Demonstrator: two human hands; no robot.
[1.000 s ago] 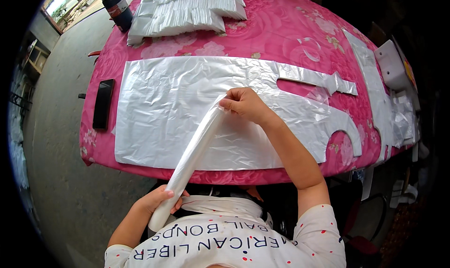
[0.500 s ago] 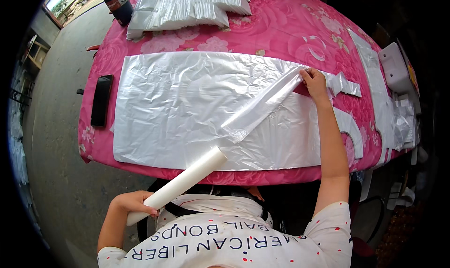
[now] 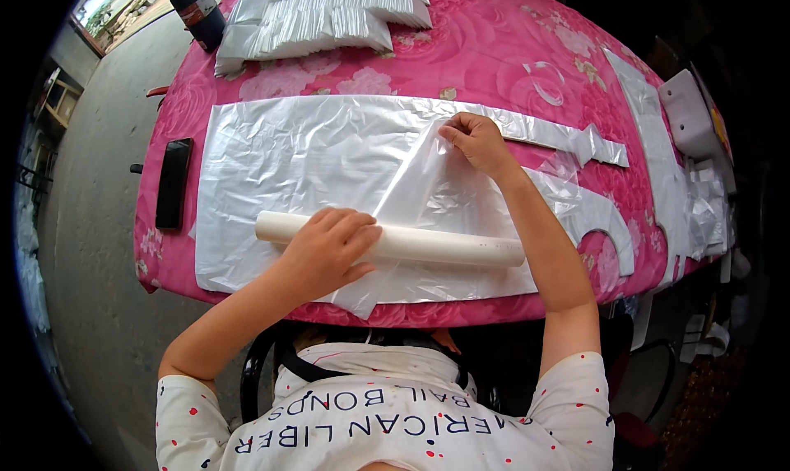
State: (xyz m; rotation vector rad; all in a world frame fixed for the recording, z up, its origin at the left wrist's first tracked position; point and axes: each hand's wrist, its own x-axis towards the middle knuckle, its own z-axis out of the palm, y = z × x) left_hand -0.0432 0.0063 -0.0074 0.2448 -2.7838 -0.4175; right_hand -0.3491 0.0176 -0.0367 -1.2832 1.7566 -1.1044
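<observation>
White T-shirt bags of thin plastic (image 3: pixel 271 158) lie in a flat, crinkled stack across the table in front of me. Over them my left hand (image 3: pixel 329 247) grips a long white tube (image 3: pixel 448 247) from above. The tube lies nearly level, its right end by my right forearm. Between thumb and fingers, my right hand (image 3: pixel 476 140) pinches the edge of the top bag layer (image 3: pixel 415 170), lifted and folded back toward the tube. Part of that layer passes under the tube and hangs near the table's front edge. My left palm hides some of the tube.
A pink flowered cloth (image 3: pixel 477 51) covers the table. A black phone (image 3: pixel 174 183) lies at the left, a dark bottle (image 3: pixel 196 11) at the far left. Folded white bags (image 3: pixel 329 22) are piled at the back. More plastic (image 3: pixel 646 133) and a white container (image 3: pixel 690 113) stand right.
My left hand has brought the tube up from near my body onto the bags and turned it level. My right hand has moved left with the pinched layer, which now spreads wider.
</observation>
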